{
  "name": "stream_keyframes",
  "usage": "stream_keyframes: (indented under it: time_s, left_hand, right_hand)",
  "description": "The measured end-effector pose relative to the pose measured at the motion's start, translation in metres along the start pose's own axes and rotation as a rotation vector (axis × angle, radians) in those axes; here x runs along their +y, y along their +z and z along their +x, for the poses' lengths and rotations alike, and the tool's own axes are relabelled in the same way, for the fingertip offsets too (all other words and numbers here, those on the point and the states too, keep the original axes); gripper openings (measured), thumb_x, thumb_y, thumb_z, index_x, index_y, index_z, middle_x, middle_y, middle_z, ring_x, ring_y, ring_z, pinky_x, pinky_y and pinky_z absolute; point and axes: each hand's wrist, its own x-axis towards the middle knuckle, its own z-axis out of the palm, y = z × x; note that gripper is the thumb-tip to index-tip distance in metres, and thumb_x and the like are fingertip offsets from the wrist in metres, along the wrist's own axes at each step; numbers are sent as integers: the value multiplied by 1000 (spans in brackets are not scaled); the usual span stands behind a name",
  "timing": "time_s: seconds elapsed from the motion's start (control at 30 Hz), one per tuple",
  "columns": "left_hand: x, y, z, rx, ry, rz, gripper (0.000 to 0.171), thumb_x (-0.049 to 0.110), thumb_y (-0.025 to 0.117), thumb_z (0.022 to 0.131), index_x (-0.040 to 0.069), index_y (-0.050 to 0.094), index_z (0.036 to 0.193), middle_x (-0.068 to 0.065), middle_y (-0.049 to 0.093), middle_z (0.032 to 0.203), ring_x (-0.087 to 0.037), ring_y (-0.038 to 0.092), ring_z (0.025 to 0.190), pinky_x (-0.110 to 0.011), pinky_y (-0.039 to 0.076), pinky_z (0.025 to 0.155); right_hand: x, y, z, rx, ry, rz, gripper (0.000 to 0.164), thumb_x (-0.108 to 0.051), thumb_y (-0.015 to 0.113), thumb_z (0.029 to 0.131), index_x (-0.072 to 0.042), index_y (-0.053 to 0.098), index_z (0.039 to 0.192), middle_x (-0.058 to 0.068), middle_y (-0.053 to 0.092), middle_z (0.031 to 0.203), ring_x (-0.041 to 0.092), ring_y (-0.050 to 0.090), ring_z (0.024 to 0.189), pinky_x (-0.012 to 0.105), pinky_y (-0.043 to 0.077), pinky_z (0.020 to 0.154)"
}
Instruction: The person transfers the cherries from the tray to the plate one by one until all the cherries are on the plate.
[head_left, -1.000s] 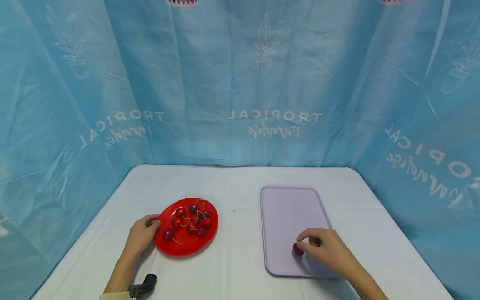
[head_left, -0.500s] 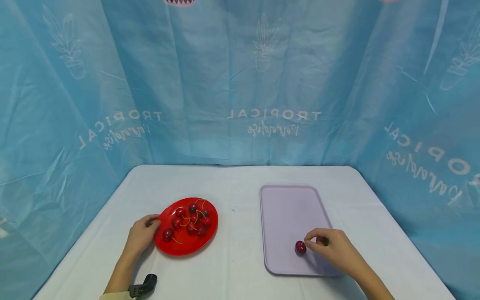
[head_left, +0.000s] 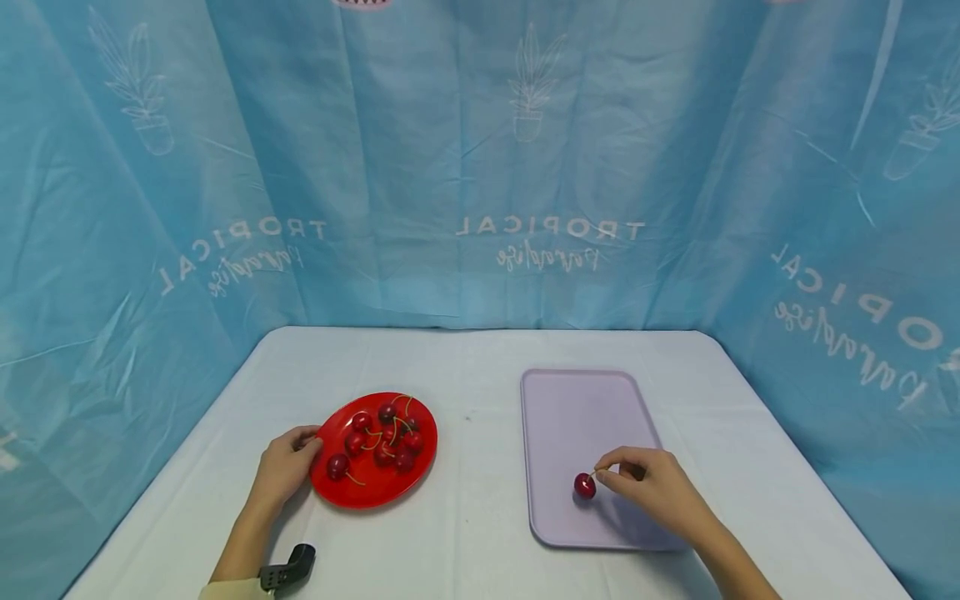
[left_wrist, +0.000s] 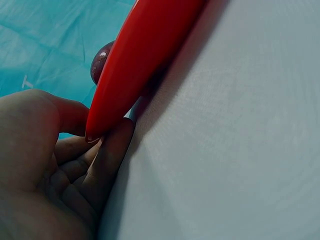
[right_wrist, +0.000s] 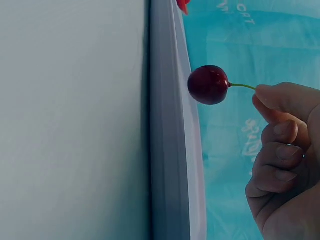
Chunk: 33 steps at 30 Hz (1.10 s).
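My right hand (head_left: 651,486) pinches a dark red cherry (right_wrist: 209,85) by its green stem (right_wrist: 243,85) between thumb and forefinger. The fruit hangs over the near part of a pale purple tray (head_left: 577,408). In the right wrist view the other fingers curl in toward the palm. At the left, my left hand (head_left: 283,467) grips the rim of a red plate (head_left: 367,496), thumb on top and fingers under the edge, as the left wrist view (left_wrist: 92,135) shows. Several stemmed cherries (head_left: 386,454) lie on that plate, one of them (head_left: 338,466) apart near the hand.
A white cloth (head_left: 480,467) covers the table under plate and tray. Blue printed curtains (head_left: 480,167) stand along the back and both sides. A black strap with a device (head_left: 288,568) sits on the left wrist.
The right hand, holding the cherry by its stem, shifted slightly right, then back left and a little away over the tray. The left hand and plate stay in place.
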Motion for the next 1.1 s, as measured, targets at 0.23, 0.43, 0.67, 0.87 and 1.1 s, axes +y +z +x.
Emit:
stream_keyframes:
  time_s: [0.23, 0.43, 0.67, 0.87, 1.1]
  left_hand:
    - [0, 0, -1, 4, 0, 1, 40, 19, 49, 97, -6, 55, 127, -27, 57, 120, -39, 55, 108, -47, 51, 88]
    - [1, 0, -1, 3, 3, -7, 40, 19, 49, 97, -6, 55, 127, -26, 58, 118, -36, 55, 106, -46, 52, 87]
    - [1, 0, -1, 8, 2, -5, 39, 19, 49, 97, -6, 55, 126, -25, 59, 117, -36, 55, 106, -45, 52, 87]
    - [0, -2, 0, 15, 6, 10, 39, 19, 49, 97, -6, 55, 126, -25, 59, 117, -37, 55, 107, -47, 51, 88]
    - [2, -2, -4, 0, 11, -4, 39, 18, 50, 96, -5, 55, 127, -25, 58, 117, -36, 54, 105, -46, 52, 87]
  right_hand:
    - [-5, 6, 8, -2, -8, 46, 7, -27, 78, 81, -23, 73, 85, -4, 48, 60, 10, 46, 58, 23, 39, 50]
    - [-7, 12, 15, 8, -5, 46, 7, -28, 78, 80, -25, 73, 84, -4, 48, 60, 11, 46, 58, 24, 38, 50]
    - [-11, 18, 20, 10, -17, 81, 7, -27, 78, 80, -26, 74, 85, -3, 50, 61, 12, 47, 59, 24, 39, 51]
    - [-20, 26, 28, -10, -14, 132, 7, -28, 78, 80, -25, 74, 86, -1, 49, 60, 13, 46, 59, 24, 38, 50]
    - [-27, 40, 40, -31, -37, 142, 7, -22, 77, 82, -18, 75, 88, 0, 48, 61, 11, 43, 58, 22, 35, 49]
